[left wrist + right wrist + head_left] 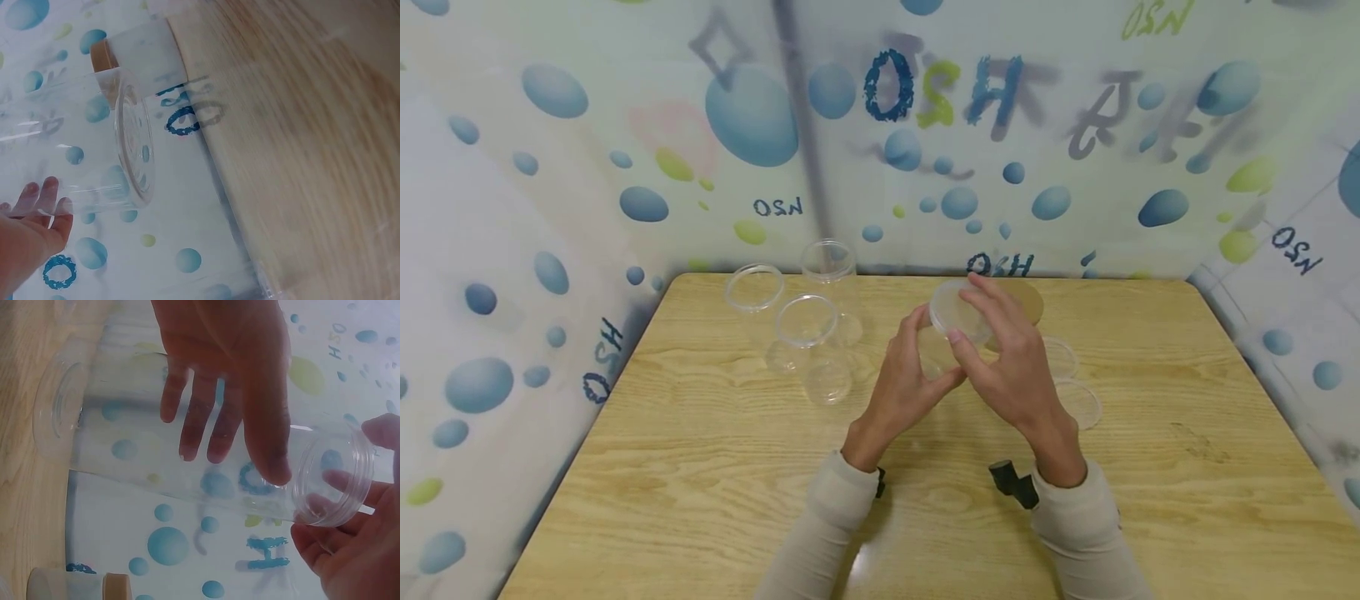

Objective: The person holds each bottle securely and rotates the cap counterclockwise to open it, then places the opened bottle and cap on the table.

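My left hand (910,367) grips a clear plastic jar (187,450) by its side, fingers along one face and thumb along another. At the jar's mouth is a translucent round lid (950,310). My right hand (1011,358) holds the lid's edge, with the thumb at the near side and the fingers across the far side. The right wrist view shows the jar's ridged neck (306,481) between my right fingers and thumb. In the left wrist view, the jar's ringed lower end (134,137) faces the wooden table.
Three clear open jars (806,321) stand on the wooden table (715,500) to the left. Behind my right hand stands a whitish container with a brown top (1026,302). Two clear round lids (1080,406) lie right of my right wrist. A bubble-patterned backdrop (1075,167) surrounds the table's back and sides.
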